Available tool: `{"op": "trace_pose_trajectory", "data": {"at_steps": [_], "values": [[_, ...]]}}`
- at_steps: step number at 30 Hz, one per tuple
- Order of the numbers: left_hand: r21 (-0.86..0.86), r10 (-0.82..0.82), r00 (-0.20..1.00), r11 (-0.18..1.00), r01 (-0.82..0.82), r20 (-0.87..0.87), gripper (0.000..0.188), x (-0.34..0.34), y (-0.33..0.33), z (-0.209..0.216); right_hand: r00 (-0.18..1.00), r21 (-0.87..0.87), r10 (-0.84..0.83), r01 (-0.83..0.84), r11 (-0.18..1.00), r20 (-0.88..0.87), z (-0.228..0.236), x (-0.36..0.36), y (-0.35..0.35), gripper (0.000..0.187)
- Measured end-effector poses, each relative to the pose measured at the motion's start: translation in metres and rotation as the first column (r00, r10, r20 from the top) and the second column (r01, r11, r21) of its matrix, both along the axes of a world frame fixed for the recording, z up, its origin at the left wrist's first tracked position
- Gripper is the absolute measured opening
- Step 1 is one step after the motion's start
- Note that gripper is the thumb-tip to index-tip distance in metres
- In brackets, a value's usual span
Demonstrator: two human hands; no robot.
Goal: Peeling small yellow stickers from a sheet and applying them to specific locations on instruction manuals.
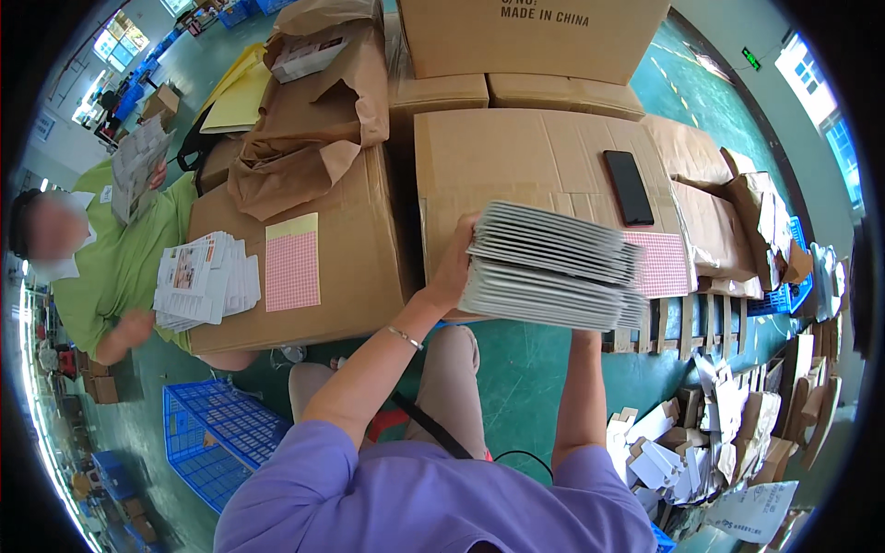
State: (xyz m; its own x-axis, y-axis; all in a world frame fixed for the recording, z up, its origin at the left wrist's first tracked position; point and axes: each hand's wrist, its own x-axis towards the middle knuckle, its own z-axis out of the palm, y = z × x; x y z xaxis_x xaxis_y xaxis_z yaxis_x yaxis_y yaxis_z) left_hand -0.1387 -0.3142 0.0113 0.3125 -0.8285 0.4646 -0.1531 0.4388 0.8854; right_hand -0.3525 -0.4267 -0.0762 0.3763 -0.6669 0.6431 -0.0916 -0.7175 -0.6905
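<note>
Head view: grey stack point(551, 272) meets left fingers point(463, 236); right fingers hidden by it.

On the right box point(516, 147), a phone point(628, 188) lies behind a paper sheet point(666, 265), with the stack point(544, 297) to the sheet's left. On the left box point(359, 263), leaflets point(205, 281) lie left of another sheet point(292, 267). A basket point(217, 429) is on the floor point(521, 378), left of the person's legs point(447, 364).

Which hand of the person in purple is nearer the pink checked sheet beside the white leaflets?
Left. Their left hand, holding the grey stack, is right of the pink checked sheet; the right hand, hidden by the stack, is farther right.
</note>
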Motion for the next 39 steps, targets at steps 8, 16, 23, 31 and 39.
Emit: {"op": "trace_pose_trajectory", "data": {"at_steps": [8, 16, 23, 31, 39], "values": [[0.286, 0.05, 0.998, 0.957, -0.059, 0.038, 0.092, -0.012, 0.001, -0.002, 0.886, 0.502, 0.254, -0.434, 0.748, 0.387, 0.075, 0.017, 0.01, 0.033], [0.258, 0.166, 0.956, 0.939, -0.228, 0.242, 0.092, 0.0, 0.047, -0.043, 0.964, 0.452, 0.257, -0.262, 0.853, 0.074, 0.031, 0.01, 0.038, 0.026], [0.131, 0.487, 0.873, 0.867, -0.481, -0.014, 0.083, -0.001, 0.204, 0.015, 0.796, 0.397, 0.584, -0.593, 0.7, 0.16, 0.102, 0.056, 0.119, 0.074], [0.015, 0.608, 0.563, 0.686, -0.727, -0.56, 0.07, 0.005, 0.437, 0.01, 0.165, 0.427, 0.986, -0.894, 0.134, 0.034, 0.222, 0.211, 0.379, 0.081], [0.087, 0.545, 0.085, 0.281, -0.956, -0.834, 0.071, 0.026, 0.611, -0.076, -0.276, 0.678, 0.894, -0.733, 0.042, -0.353, 0.201, 0.333, 0.648, 0.053]]}}
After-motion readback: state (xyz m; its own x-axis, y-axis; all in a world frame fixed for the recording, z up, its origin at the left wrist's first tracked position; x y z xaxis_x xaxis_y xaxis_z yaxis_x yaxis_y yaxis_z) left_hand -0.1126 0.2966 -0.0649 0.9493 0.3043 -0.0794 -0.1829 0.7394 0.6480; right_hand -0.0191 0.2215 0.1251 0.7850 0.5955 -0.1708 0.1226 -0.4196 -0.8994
